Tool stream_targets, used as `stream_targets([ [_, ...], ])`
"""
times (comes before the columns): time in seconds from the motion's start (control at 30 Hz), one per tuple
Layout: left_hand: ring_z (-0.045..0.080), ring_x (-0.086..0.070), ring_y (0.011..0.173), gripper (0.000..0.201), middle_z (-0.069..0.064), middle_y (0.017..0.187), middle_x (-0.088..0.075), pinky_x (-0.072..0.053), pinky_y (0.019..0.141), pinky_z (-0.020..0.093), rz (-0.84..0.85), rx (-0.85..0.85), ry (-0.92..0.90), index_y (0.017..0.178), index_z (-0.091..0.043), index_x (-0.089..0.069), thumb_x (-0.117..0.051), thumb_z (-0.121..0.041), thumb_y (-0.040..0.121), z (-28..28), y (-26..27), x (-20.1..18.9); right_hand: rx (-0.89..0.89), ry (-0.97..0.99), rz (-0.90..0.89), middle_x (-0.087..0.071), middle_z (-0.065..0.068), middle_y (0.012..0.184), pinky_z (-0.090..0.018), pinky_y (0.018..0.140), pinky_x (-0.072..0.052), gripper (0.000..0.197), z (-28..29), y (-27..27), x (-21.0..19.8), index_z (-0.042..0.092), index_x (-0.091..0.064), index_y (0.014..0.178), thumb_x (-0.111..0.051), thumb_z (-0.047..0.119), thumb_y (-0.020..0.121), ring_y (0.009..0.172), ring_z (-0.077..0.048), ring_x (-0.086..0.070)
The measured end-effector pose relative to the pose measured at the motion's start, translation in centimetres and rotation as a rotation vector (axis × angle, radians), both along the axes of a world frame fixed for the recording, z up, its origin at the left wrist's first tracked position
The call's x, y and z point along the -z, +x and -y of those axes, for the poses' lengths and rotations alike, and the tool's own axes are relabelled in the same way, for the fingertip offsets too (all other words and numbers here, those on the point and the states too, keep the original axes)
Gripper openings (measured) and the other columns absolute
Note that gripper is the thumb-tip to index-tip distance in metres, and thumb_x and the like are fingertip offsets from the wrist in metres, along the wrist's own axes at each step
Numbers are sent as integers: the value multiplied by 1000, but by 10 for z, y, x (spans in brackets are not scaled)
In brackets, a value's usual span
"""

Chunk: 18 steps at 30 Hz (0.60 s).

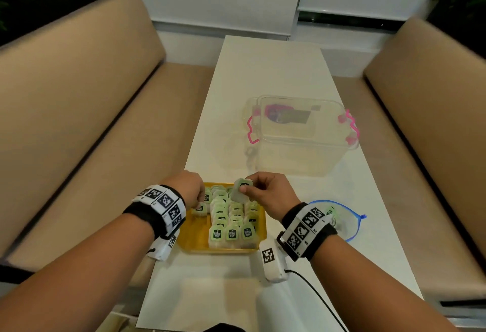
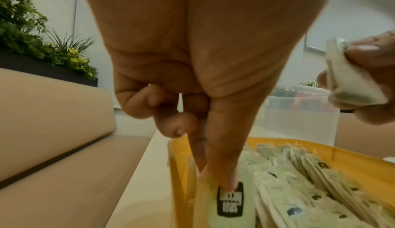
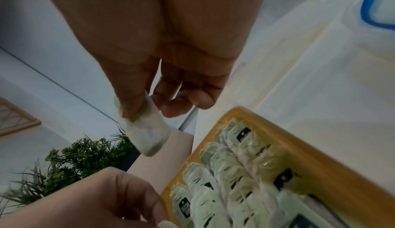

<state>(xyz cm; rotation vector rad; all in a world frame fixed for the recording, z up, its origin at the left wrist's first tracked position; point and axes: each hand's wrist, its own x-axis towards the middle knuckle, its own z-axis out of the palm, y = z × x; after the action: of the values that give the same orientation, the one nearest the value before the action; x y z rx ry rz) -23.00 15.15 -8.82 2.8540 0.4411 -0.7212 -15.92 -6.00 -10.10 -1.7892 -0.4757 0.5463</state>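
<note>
A yellow tray (image 1: 193, 237) near the table's front edge holds several rows of pale green tea bags (image 1: 231, 216) standing on edge. My right hand (image 1: 265, 195) pinches one tea bag (image 1: 241, 190) between thumb and fingers, lifted above the tray's far side; the same tea bag (image 3: 147, 130) hangs from my thumb in the right wrist view. My left hand (image 1: 190, 191) reaches down into the tray's left column, and its thumb and forefinger pinch the top of a tea bag (image 2: 229, 201) with a black label.
A clear plastic box (image 1: 302, 134) with pink latches stands farther back on the white table (image 1: 276, 68). A clear bag with a blue zip edge (image 1: 339, 220) lies right of the tray. Beige benches (image 1: 79, 121) flank the table on both sides.
</note>
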Motion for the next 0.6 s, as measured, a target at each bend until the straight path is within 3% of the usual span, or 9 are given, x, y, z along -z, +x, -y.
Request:
stream_targets([
  [0.07, 13, -64, 80, 12, -7, 91, -71, -47, 70, 24, 16, -1, 6, 88, -23, -76, -71, -13, 84, 0, 3, 2, 4, 5, -22, -66, -6, 69, -18, 53, -47, 8, -2, -3, 1, 4, -70, 84, -77, 8, 81, 56, -10, -60],
  [0.2, 17, -66, 85, 11, -3, 96, -72, -51, 74, 26, 34, 7, -6, 91, -24, -76, -74, -17, 83, 2, 5, 8, 24, 37, -92, -65, -13, 69, -23, 50, -48, 19, -6, -6, 5, -7, -65, 84, -79, 5, 78, 53, -14, -61],
  [0.3, 16, -65, 89, 17, -5, 101, -70, -53, 79, 28, 48, 4, -36, 98, -26, -73, -76, -27, 81, -2, 3, 9, 16, 38, -96, -67, -9, 66, -24, 52, -50, 12, -9, -7, 5, 2, -69, 80, -79, 7, 79, 53, -13, -62],
  [0.4, 8, -61, 92, 32, -15, 103, -66, -49, 79, 23, 186, 17, -150, 106, -30, -67, -78, -39, 77, -6, -2, 2, 3, 14, -65, -67, -8, 66, -24, 52, -48, 11, -13, -8, 4, 9, -69, 75, -79, 10, 79, 53, -12, -62],
  [0.5, -4, -53, 70, 27, -25, 77, -59, -37, 63, 13, 370, 7, -412, 100, -34, -69, -81, -40, 76, 3, -10, -15, -20, -18, -33, -67, -9, 66, -22, 50, -45, 12, -16, -9, 2, 6, -70, 78, -79, 13, 80, 52, -11, -60],
  [0.57, 0, -46, 57, 15, -22, 60, -52, -32, 55, 15, 441, 7, -463, 93, -33, -72, -78, -38, 80, 9, -14, -21, -22, -31, -8, -66, -6, 64, -21, 51, -45, 15, -19, -10, 1, 6, -69, 76, -80, 16, 79, 51, -9, -58],
  [0.6, 1, -47, 57, 11, -20, 60, -53, -33, 56, 18, 450, 18, -461, 92, -32, -73, -76, -37, 83, 10, -15, -21, -15, -39, 7, -65, -3, 63, -20, 51, -44, 16, -20, -10, 1, 8, -68, 74, -80, 17, 79, 51, -8, -56],
])
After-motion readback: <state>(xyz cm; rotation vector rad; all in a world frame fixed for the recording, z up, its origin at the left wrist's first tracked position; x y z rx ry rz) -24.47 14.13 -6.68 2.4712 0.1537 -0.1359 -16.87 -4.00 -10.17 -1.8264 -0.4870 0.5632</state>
